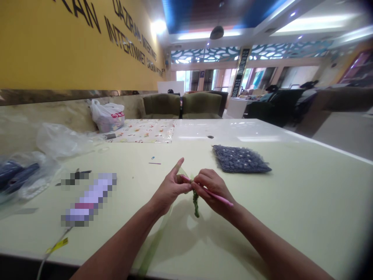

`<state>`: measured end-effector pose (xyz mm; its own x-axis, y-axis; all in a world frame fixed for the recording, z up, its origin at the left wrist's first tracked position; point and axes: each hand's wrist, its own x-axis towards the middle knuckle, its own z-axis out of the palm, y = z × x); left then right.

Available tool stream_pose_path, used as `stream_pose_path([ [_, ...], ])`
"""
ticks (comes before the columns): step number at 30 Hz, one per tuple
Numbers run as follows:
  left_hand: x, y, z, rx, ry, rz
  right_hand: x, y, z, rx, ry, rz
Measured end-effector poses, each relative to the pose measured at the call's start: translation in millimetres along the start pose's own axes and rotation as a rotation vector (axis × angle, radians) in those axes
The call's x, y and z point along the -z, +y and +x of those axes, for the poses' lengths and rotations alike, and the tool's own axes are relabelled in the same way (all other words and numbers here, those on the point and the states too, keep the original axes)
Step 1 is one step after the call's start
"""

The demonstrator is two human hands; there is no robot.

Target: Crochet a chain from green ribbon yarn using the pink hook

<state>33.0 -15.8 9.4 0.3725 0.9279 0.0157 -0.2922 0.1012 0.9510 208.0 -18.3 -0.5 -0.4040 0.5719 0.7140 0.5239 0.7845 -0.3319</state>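
My right hand [212,189] is closed around a pink crochet hook [219,197], whose handle points down to the right. Facing it, my left hand [172,186] has its index finger raised, with a sheer green ribbon [154,245] over it; thumb and other fingers pinch the work beside the hook tip. A short green crocheted strip [196,204] hangs below the fingertips of both hands. The ribbon trails down past my left forearm to the near table edge.
A dark blue crocheted piece with beads [241,158] lies right of my hands. On the left are a pixelated lilac object [91,198] with a cable, clear plastic bags [62,140], and a white carrier bag [107,116]. A thin needle [154,163] lies beyond my left hand.
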Motion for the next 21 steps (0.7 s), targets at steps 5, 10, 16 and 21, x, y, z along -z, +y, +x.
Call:
stream_pose_path([
  [5,-5.7,-5,0,-0.045,0.054,-0.034,-6,-3,-2,0.095,0.037,-0.304],
  [10,-5.3,-8,1,0.068,0.094,-0.178,-9,-14,-2,0.172,0.152,-0.576],
  [16,3.4,9,-1,0.26,-0.133,-0.367,-1,-14,-5,0.268,0.18,-0.349],
  [21,10.7,19,-2,0.225,-0.112,-0.372,1,-12,-3,0.222,0.209,-0.15],
])
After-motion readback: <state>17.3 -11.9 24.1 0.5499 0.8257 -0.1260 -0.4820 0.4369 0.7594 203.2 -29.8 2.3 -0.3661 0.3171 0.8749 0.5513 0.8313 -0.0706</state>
